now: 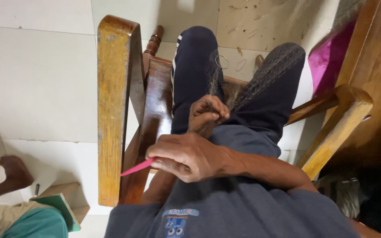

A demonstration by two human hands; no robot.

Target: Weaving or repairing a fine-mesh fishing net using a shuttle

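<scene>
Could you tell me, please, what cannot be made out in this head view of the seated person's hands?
- Pink tool: only its tip shows; the right hand covers the rest, so its kind is unclear.
- Left hand: fingers curled, hiding how they grip the grey strands.
- Another person's hand, lower left: arm cut by the edge.
- Pink object: partly behind the chair arm.

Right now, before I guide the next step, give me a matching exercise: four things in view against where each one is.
Things:
1 pink tool
2 fine grey strands
3 magenta cushion
4 green book

Places:
A lower left, near another person's hand
B held in the right hand
C upper right, beside wooden furniture
D pinched in the left hand, over the lap

Pairs: 1-B; 2-D; 3-C; 4-A
</scene>
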